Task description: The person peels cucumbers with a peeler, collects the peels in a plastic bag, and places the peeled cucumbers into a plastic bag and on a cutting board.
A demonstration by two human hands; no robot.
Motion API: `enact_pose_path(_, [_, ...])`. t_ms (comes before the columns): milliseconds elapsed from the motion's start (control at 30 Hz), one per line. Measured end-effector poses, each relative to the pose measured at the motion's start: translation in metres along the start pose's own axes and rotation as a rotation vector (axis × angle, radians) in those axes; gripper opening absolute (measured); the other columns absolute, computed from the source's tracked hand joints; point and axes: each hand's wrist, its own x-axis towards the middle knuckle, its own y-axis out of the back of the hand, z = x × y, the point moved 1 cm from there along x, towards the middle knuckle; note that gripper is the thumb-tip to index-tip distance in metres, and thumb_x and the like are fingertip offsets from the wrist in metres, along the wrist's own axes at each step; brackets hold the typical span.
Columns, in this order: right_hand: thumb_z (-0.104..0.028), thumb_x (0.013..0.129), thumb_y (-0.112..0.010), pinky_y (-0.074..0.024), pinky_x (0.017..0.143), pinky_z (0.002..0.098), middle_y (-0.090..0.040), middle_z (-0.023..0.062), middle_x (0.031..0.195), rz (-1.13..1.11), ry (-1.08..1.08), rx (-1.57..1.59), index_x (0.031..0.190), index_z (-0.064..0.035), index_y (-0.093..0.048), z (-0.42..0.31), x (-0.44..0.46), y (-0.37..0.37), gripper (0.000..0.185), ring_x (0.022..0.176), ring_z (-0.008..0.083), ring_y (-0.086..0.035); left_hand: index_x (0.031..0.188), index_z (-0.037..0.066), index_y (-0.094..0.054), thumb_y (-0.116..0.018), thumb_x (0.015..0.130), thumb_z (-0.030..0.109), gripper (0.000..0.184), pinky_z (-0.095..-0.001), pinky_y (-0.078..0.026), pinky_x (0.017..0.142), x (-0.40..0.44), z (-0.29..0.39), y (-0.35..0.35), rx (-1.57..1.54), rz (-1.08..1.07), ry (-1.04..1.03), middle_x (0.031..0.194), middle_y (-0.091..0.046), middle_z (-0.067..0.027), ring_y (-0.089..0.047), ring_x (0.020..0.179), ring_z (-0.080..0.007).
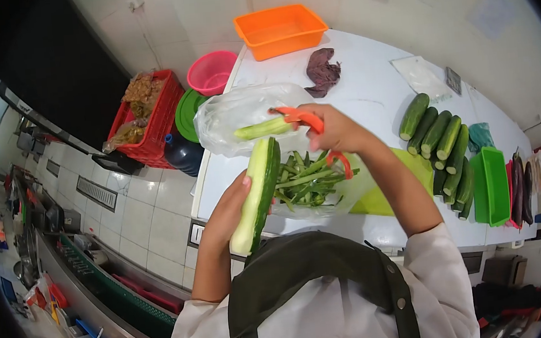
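Observation:
My left hand (230, 203) is wrapped around a large cucumber (257, 199), held tilted. Pale flesh shows along one side of it, and dark green skin remains on the other. My right hand (334, 130) grips an orange peeler (301, 116), raised beyond the cucumber and apart from it. A pale, peeled cucumber (260, 128) lies on clear plastic (221, 118), partly hidden behind the peeler. Below my right hand, a heap of green peels (313, 181) sits on clear plastic.
Several unpeeled cucumbers (442, 133) are stacked at right, beside a green basket (491, 185) and eggplants (520, 189). A yellow-green board (391, 187) lies under my right forearm. An orange tub (281, 31) and a dark cloth (323, 73) are at the back. A red crate (157, 124) stands left.

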Motion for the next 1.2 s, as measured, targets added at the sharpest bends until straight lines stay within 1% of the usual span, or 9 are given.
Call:
enact_pose_path(33, [-0.015, 0.075, -0.078, -0.0447, 0.065, 0.0239, -0.059, -0.0017, 0.078, -0.035, -0.125, -0.037, 0.1, -0.0026, -0.064, -0.019, -0.008, -0.009, 0.032, 0.066, 0.0086, -0.052, 0.136, 0.001, -0.04, -0.035, 0.102, 0.041, 0.053, -0.0287, -0.05, 0.067, 0.005, 0.0, -0.005, 0.024, 0.004, -0.011, 0.091, -0.061, -0.0113, -0.061, 0.075, -0.0167])
enact_pose_path(267, [-0.011, 0.077, -0.073, -0.0466, 0.062, 0.0297, -0.065, 0.0074, 0.073, 0.385, -0.222, -0.138, 0.091, 0.0, -0.066, 0.006, -0.02, -0.021, 0.019, 0.067, 0.0127, -0.06, 0.128, 0.002, -0.045, -0.036, 0.1, 0.044, 0.051, -0.0296, -0.05, 0.065, 0.018, -0.013, -0.011, 0.081, 0.047, 0.012, 0.088, -0.062, -0.0124, -0.061, 0.072, -0.0176])
enact_pose_path(367, [-0.016, 0.071, -0.077, -0.0472, 0.064, 0.0323, -0.064, 0.0133, 0.072, 0.392, -0.266, -0.438, 0.09, 0.0029, -0.065, 0.023, -0.035, 0.003, 0.029, 0.066, 0.0204, -0.061, 0.122, 0.003, -0.049, -0.037, 0.099, 0.047, 0.051, -0.03, -0.05, 0.064, 0.016, -0.024, 0.009, 0.003, 0.18, 0.059, 0.088, -0.062, -0.0124, -0.06, 0.072, -0.0178])
enact_pose_path(467, [-0.023, 0.065, -0.081, -0.0472, 0.066, 0.0332, -0.063, 0.0163, 0.073, 0.151, -0.434, -0.675, 0.088, 0.0039, -0.065, 0.04, -0.053, 0.023, 0.039, 0.066, 0.025, -0.061, 0.116, 0.004, -0.051, -0.037, 0.099, 0.049, 0.051, -0.0299, -0.05, 0.062, 0.014, -0.028, 0.023, -0.218, 0.211, 0.091, 0.087, -0.062, -0.0124, -0.06, 0.072, -0.0182])
enact_pose_path(500, [-0.028, 0.061, -0.083, -0.0471, 0.066, 0.0288, -0.065, 0.01, 0.077, 0.114, -0.443, -0.678, 0.096, 0.0024, -0.066, 0.04, -0.055, 0.024, 0.05, 0.069, 0.0141, -0.059, 0.118, 0.003, -0.051, -0.037, 0.098, 0.05, 0.053, -0.029, -0.05, 0.06, 0.013, -0.027, 0.023, -0.288, 0.182, 0.089, 0.088, -0.061, -0.0124, -0.06, 0.072, -0.0179])
enact_pose_path(700, [-0.025, 0.075, -0.074, -0.0451, 0.059, 0.0317, -0.062, 0.0107, 0.069, 0.161, -0.197, -0.331, 0.086, -0.0006, -0.065, -0.034, -0.046, -0.019, 0.028, 0.063, 0.0207, -0.06, 0.124, 0.001, -0.051, -0.038, 0.099, 0.046, 0.053, -0.0297, -0.054, 0.065, 0.017, -0.02, 0.012, -0.317, 0.199, 0.051, 0.099, -0.064, -0.0148, -0.064, 0.079, -0.0195])
enact_pose_path(800, [-0.02, 0.08, -0.068, -0.0402, 0.054, 0.0341, -0.058, 0.0061, 0.06, 0.204, 0.588, -1.156, 0.07, -0.0046, -0.063, -0.033, -0.042, -0.066, 0.019, 0.056, 0.0221, -0.055, 0.118, -0.003, -0.054, -0.04, 0.101, 0.04, 0.049, -0.0303, -0.054, 0.07, 0.025, -0.036, 0.02, -0.317, 0.039, 0.002, 0.095, -0.065, -0.0132, -0.064, 0.081, -0.0185])
enact_pose_path(867, [-0.019, 0.078, -0.068, -0.0359, 0.051, 0.0358, -0.053, 0.0035, 0.054, 0.158, 0.476, -0.961, 0.056, -0.0089, -0.059, -0.049, -0.044, -0.092, 0.026, 0.052, 0.024, -0.051, 0.123, 0.0, -0.052, -0.042, 0.1, 0.042, 0.049, -0.0308, -0.054, 0.073, 0.028, -0.037, 0.011, -0.323, 0.155, 0.025, 0.102, -0.063, -0.0131, -0.065, 0.085, -0.0187])
enact_pose_path(1200, [-0.021, 0.075, -0.066, -0.0335, 0.051, 0.0363, -0.048, 0.0012, 0.049, -0.005, 0.597, -1.055, 0.048, -0.0128, -0.054, -0.05, -0.039, -0.123, 0.03, 0.05, 0.0199, -0.049, 0.123, 0.0, -0.053, -0.04, 0.101, 0.04, 0.047, -0.0291, -0.05, 0.08, 0.021, -0.029, 0.009, -0.219, 0.261, -0.049, 0.104, -0.061, -0.0096, -0.062, 0.09, -0.0156])
